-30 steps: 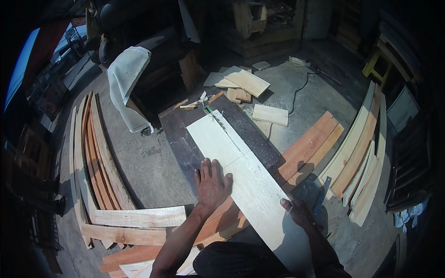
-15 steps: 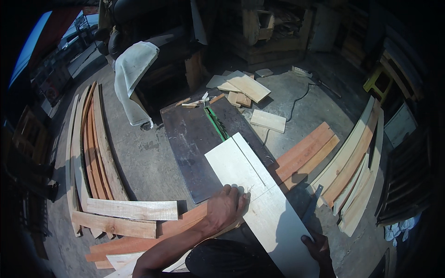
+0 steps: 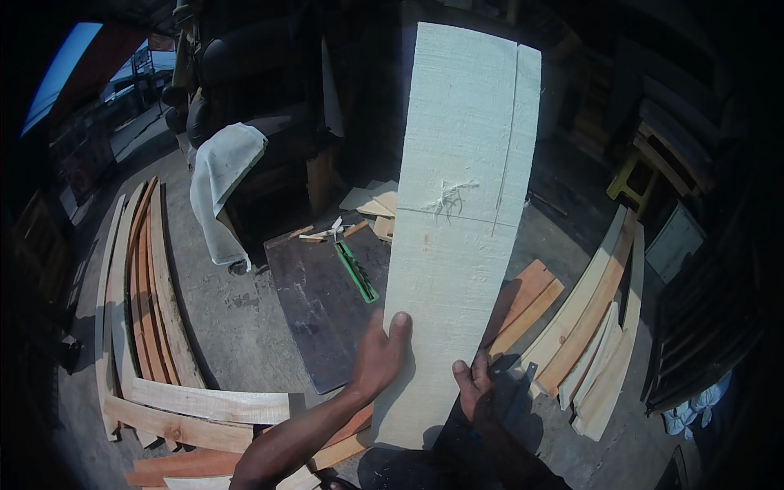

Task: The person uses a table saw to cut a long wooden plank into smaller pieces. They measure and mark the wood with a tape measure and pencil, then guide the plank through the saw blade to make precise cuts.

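A wide pale wooden board (image 3: 449,269) stands tilted up in front of me, gripped at its lower part. My left hand (image 3: 380,353) is closed on the board's left edge, thumb on its face. On the right edge my right hand (image 3: 475,390) grips lower down, thumb forward. A long narrow saw cut runs down from the board's top near its right side, and a thin line crosses its face. Some loose splinters lie around that line. Behind the board is a dark table-saw top (image 3: 314,302) with a green slot insert (image 3: 357,269).
Long planks (image 3: 155,286) lie bundled on the left floor, with short boards (image 3: 208,403) across their near ends. More planks (image 3: 584,327) lie at right, beside reddish boards (image 3: 527,298). A white cloth (image 3: 220,184) drapes at back left. Offcuts (image 3: 371,200) lie beyond the saw table.
The board has been lifted off the saw table and tilted upright toward me. My left hand has moved from its face to its left edge; my right hand still holds the right edge.
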`<state>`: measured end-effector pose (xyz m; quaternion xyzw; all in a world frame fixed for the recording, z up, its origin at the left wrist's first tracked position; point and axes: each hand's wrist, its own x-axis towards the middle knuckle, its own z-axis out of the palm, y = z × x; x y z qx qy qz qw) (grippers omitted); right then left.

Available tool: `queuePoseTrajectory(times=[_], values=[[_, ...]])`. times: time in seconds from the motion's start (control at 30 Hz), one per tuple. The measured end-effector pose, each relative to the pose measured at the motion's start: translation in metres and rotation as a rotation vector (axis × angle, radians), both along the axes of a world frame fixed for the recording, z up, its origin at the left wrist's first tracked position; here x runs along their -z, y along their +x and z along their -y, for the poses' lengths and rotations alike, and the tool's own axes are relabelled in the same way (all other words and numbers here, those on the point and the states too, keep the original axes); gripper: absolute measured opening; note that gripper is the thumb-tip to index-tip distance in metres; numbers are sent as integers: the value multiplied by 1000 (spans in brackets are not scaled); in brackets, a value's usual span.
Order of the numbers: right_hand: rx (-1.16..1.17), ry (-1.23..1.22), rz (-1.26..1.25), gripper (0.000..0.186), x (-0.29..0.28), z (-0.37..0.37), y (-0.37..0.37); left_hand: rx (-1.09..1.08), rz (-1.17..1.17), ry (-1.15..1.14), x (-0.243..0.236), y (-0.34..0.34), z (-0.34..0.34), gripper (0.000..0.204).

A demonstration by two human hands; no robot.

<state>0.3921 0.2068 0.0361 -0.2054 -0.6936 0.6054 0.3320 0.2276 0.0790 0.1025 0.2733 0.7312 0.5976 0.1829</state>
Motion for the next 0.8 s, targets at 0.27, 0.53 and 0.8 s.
queuePoseTrajectory(times=[0.27,0.53,0.8], values=[[-272,200,301,28,-59,-55,2,-67,-237,-573,-28,-99,85,78],[-165,1042,459,52,-32,-140,-97,80,-156,-963,63,-134,110,98],[257,1364,749,46,41,-181,-112,48,-253,-1016,78,-137,96,95]])
